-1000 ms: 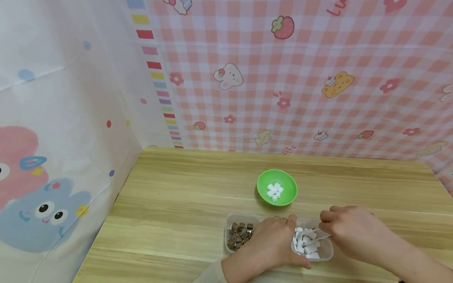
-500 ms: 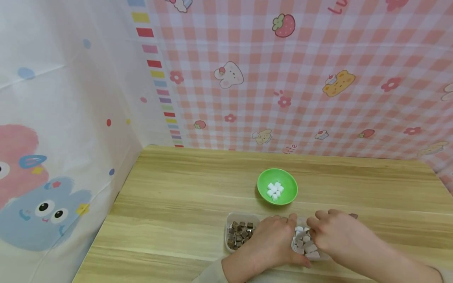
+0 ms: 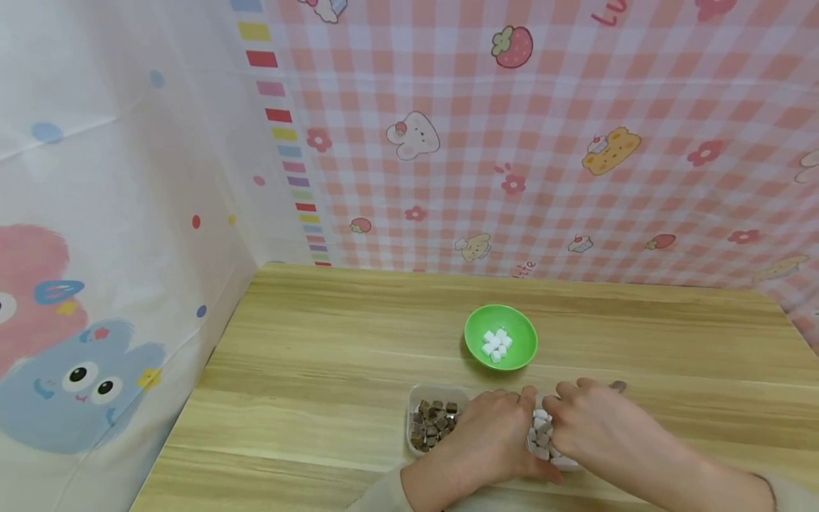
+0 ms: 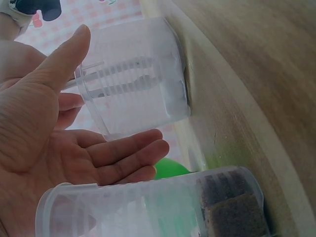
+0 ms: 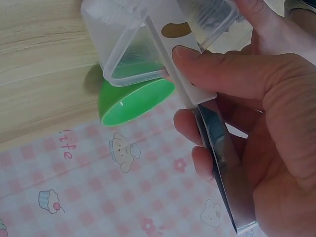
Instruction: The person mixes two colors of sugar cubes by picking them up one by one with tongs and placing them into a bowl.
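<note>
In the head view my left hand holds the left side of a clear plastic container of white cubes, thumb in front and fingers behind. My right hand reaches over that container and hides much of it. It grips tongs with white ends and a metal handle; the ends point down into the container. Whether they hold a cube is hidden. Beside my left hand stands another clear container with brown cubes. Behind both, a green bowl holds several white cubes.
Everything stands on a wood-grain table. A pink checked cloth with cartoon prints hangs at its back edge, and a white printed cloth hangs along the left side.
My right hand has moved left over the container of white cubes with the tongs, covering more of it. My left hand, the bowl and the brown cubes stay in place.
</note>
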Available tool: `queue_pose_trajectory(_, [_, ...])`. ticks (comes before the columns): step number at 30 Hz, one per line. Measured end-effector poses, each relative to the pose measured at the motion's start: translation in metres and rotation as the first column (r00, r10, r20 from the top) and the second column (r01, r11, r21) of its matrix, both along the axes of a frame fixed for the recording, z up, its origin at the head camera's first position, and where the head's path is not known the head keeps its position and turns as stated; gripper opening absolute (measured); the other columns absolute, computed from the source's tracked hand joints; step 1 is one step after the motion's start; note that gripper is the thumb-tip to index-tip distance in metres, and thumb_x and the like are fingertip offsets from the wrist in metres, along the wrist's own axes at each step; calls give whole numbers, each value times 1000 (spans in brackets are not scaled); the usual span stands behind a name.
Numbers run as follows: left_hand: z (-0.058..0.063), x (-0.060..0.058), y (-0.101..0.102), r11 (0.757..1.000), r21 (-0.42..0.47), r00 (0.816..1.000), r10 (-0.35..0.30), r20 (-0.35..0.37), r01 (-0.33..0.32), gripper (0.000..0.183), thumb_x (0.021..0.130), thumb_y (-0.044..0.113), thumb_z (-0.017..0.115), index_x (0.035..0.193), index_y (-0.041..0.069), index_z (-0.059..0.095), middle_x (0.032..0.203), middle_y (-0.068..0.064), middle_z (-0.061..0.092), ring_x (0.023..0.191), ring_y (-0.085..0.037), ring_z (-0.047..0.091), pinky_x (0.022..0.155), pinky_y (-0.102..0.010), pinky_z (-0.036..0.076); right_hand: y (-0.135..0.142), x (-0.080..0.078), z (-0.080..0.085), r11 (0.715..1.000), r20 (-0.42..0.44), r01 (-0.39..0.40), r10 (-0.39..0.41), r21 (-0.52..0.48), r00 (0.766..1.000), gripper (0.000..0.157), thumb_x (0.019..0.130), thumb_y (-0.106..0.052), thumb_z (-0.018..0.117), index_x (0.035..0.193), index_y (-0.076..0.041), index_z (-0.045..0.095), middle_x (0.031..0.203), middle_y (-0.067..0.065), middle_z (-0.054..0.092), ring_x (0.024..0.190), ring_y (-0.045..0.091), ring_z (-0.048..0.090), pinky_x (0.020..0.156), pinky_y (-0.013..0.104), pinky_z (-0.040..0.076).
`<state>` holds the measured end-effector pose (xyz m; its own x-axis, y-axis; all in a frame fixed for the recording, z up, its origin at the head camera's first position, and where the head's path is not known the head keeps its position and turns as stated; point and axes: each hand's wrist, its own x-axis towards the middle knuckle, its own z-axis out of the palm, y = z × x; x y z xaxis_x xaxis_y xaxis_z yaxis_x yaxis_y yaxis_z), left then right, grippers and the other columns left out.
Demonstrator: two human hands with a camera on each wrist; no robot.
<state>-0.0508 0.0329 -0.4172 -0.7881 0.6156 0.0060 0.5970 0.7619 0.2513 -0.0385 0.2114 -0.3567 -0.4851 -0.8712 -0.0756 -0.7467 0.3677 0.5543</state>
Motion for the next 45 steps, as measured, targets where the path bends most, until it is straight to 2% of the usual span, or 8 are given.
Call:
queue_pose_trajectory(8, [0, 0, 0, 1000, -10, 1000, 1, -2, -1, 92, 61, 81, 84, 122, 14, 68, 77, 8, 62, 70, -6, 55, 70, -19, 48, 5, -3, 2, 1000, 0, -19, 19, 13, 1000, 31, 67, -32, 87, 58, -21, 59, 70, -5, 49, 60, 15, 45, 51, 24, 36])
queue_pose_trajectory(14, [1, 1, 0, 999, -32, 1000, 8, 4, -8, 104, 63, 82, 82, 136, 10, 65, 88, 6, 70, 80, -7, 62, 75, -20, 51, 23, -8, 4, 984, 62, -51, 63, -173, 996, 31, 57, -12, 92, 61, -15, 61, 68, -5, 41, 57, 12, 38, 49, 22, 31])
queue_pose_trajectory(19, [2, 0, 0, 999, -35, 999, 20, 49, -18, 107, 64, 82, 82, 141, 10, 62, 101, 4, 73, 89, -8, 64, 82, -21, 52, 38, -13, 7, 916, 96, -79, 127, -394, 987, 28, 58, 1, 79, 62, -14, 55, 68, -6, 36, 55, 10, 31, 47, 21, 26])
queue_pose_trajectory(22, [2, 0, 0, 999, -29, 997, 23, 75, -21, 110, 65, 81, 82, 145, 8, 59, 107, 2, 74, 94, -8, 65, 87, -22, 52, 47, -15, 10, 855, 101, -78, 150, -513, 983, 18, 83, -7, 64, 67, -15, 62, 71, -10, 43, 57, 6, 36, 45, 19, 30])
queue_pose_trajectory(26, [3, 0, 0, 1000, -19, 996, 25, 91, -24, 112, 65, 80, 82, 148, 8, 58, 113, 0, 74, 99, -9, 66, 92, -23, 51, 58, -16, 17, 782, 101, -55, 150, -621, 984, 59, 115, -32, 34, 75, -14, 73, 80, -12, 56, 62, 1, 47, 46, 17, 39])
queue_pose_trajectory(32, [2, 0, -1, 1000, -3, 996, 31, 89, -31, 113, 64, 79, 84, 147, 7, 58, 115, -2, 75, 103, -10, 66, 95, -24, 51, 70, -20, 33, 710, 76, -37, 127, -703, 989, 65, 113, -48, 33, 83, -14, 80, 88, -10, 66, 63, -2, 55, 50, 14, 45])
queue_pose_trajectory(37, [2, 1, -1, 1000, 5, 996, 30, 79, -31, 112, 64, 78, 85, 147, 7, 58, 121, -1, 74, 108, -10, 67, 97, -24, 51, 69, -29, 39, 694, 40, -10, 56, -720, 998, 64, 112, -53, 35, 87, -15, 81, 91, -11, 68, 62, 1, 58, 50, 16, 47])
queue_pose_trajectory(45, [1, 0, -1, 1000, 17, 998, 14, 65, -15, 101, 66, 77, 85, 138, 10, 63, 116, 6, 73, 105, -7, 66, 94, -23, 51, 60, -53, 15, 656, 46, 58, -35, -752, 998, 68, 110, -58, 36, 89, -13, 82, 93, -4, 73, 67, 12, 67, 53, 31, 54])
